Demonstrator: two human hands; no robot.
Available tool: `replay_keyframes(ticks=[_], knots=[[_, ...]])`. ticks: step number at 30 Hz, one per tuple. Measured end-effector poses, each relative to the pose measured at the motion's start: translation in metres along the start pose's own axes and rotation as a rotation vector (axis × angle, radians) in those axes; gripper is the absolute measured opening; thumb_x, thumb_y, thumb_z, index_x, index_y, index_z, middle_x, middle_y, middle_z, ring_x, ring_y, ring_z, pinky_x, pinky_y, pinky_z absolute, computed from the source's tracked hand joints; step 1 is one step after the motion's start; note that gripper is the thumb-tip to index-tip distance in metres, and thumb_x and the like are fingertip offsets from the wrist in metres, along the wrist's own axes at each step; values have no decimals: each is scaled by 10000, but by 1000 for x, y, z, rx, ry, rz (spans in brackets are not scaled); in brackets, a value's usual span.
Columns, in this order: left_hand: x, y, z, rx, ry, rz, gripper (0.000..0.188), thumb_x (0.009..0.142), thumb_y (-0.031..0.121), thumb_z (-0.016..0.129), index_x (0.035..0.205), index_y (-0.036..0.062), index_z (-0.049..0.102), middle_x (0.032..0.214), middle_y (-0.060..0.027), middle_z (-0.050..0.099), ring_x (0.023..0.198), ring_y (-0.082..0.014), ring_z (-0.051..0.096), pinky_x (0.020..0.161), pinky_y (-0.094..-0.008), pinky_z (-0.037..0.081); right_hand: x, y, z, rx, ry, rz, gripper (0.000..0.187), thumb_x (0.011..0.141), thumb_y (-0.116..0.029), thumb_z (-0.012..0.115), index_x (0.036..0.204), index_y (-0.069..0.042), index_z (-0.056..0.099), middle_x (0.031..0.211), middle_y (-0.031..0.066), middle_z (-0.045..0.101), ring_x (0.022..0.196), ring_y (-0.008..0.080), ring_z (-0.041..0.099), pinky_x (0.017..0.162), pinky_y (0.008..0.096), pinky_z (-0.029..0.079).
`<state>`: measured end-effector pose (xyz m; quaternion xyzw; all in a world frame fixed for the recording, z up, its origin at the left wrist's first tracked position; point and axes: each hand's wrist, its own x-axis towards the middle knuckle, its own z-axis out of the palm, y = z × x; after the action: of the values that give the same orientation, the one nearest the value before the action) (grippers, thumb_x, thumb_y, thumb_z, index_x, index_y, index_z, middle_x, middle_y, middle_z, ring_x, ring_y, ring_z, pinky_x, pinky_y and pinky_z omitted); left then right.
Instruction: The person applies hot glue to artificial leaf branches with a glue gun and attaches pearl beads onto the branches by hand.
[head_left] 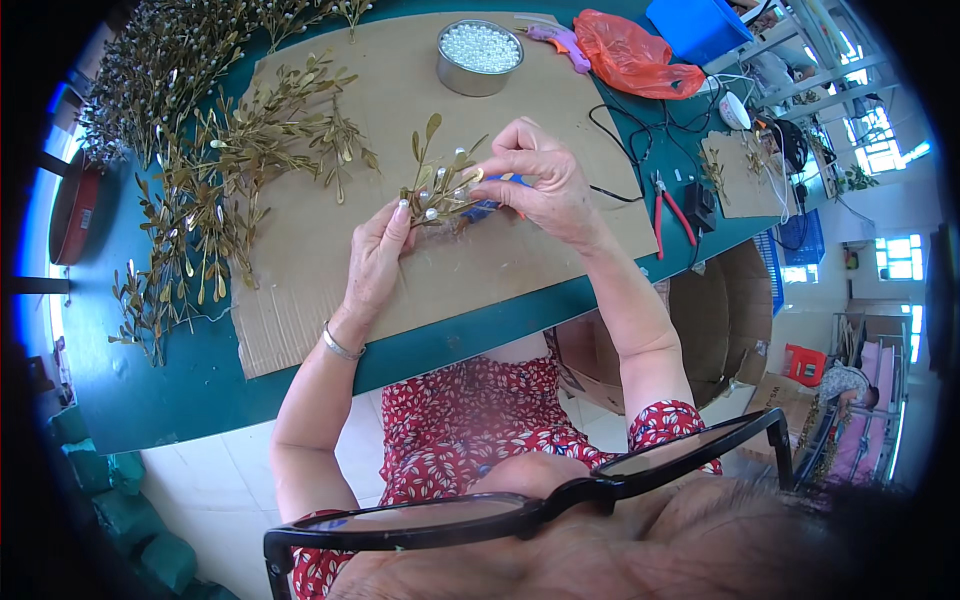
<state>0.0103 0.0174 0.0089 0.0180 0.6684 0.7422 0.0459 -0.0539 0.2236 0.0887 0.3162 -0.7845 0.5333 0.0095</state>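
I logged one bronze-green leafy sprig (424, 180) with round white pearly beads (432, 214) above the flat brown cardboard sheet (330, 290), left hand (376, 258) pinching its stem end, right hand (545, 185) pinching its opposite side, step seemingly arranging, next move probably calling for a steady left hold.

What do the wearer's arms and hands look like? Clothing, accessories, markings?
Left hand and right hand: both ungloved. Forearms bare below short red sleeves with a pale leaf-like print. Silver-coloured bangle on the left wrist; none visible on the right.
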Motion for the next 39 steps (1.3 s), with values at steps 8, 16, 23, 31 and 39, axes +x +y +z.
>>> replay_keyframes(ticks=[8,16,23,31,39], knots=[[0,0,-1,14,-9,2,446,999,313,392,1243,-28,543,691,60,389,615,-35,294,543,-182,227,2,-3,-2,-90,-29,-40,207,674,-92,772,873,-81,715,768,8,521,778,160,500,674,289,413],[1,-5,-2,39,4,39,426,999,303,395,1181,-37,576,693,67,383,620,-34,296,545,-188,236,8,-9,-7,-256,-96,-133,189,698,-76,749,884,-93,723,792,2,510,749,141,487,612,264,413],[3,-8,-5,81,-7,32,426,997,311,399,1147,-42,586,696,64,384,623,-41,299,549,-199,242,12,-14,-9,-338,-146,-168,156,691,-156,757,818,-82,707,773,14,526,791,188,484,745,322,384],[4,-7,-1,23,55,54,418,987,350,419,905,-22,591,618,49,377,588,-53,320,512,-234,263,8,-13,-4,-304,-104,-66,207,693,-175,758,841,-51,683,773,25,533,809,200,495,753,331,393],[5,-7,-6,-166,50,6,398,1007,282,383,1193,-26,553,710,42,442,598,-34,305,532,-179,240,-15,-22,-13,264,40,-36,119,826,-90,643,755,-12,586,726,26,496,712,158,480,667,286,386]])
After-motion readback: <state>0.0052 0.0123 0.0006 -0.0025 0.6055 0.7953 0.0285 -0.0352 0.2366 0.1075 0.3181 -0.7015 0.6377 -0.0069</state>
